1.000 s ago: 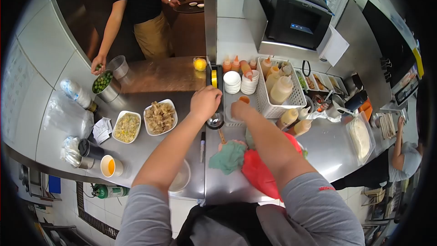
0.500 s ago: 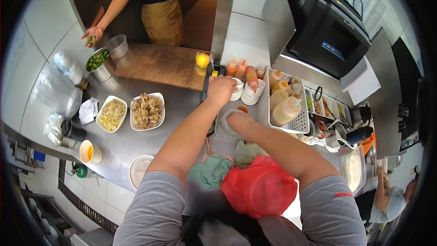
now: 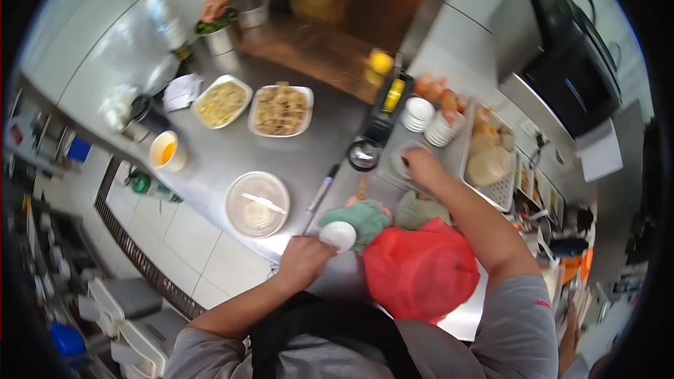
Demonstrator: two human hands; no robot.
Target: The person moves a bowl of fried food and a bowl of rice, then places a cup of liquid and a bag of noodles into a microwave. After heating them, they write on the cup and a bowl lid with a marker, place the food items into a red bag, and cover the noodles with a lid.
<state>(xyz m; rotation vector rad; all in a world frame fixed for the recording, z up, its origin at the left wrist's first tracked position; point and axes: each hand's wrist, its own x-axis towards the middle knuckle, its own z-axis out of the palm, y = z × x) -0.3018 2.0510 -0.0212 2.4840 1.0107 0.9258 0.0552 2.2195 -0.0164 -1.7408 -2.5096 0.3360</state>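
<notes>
My left hand (image 3: 305, 264), at the counter's near edge, is closed on the rim of a small white sauce cup (image 3: 338, 236). That cup is held over a green cloth (image 3: 358, 219). Farther right, my right hand (image 3: 421, 165) reaches down at a clear plastic container (image 3: 400, 161). Its fingers are closed, and their tips are hidden by blur, so what they hold cannot be made out. Stacks of white cups (image 3: 419, 114) stand just beyond it. A red plastic bag (image 3: 421, 267) lies between my arms.
Two filled white bowls, noodles (image 3: 223, 102) and fried pieces (image 3: 281, 111), stand on the steel counter (image 3: 330, 140). A lidded round tub (image 3: 257, 203) and a marker (image 3: 323, 188) lie nearer. Sauce bottles (image 3: 490, 165) fill a basket at right. Across the counter, a person's hand (image 3: 216, 7) touches green produce.
My left hand has come back from the cup stacks to the near edge with a white sauce cup. My right hand stays by the clear container. The view has shifted, and the other person's hand has lowered.
</notes>
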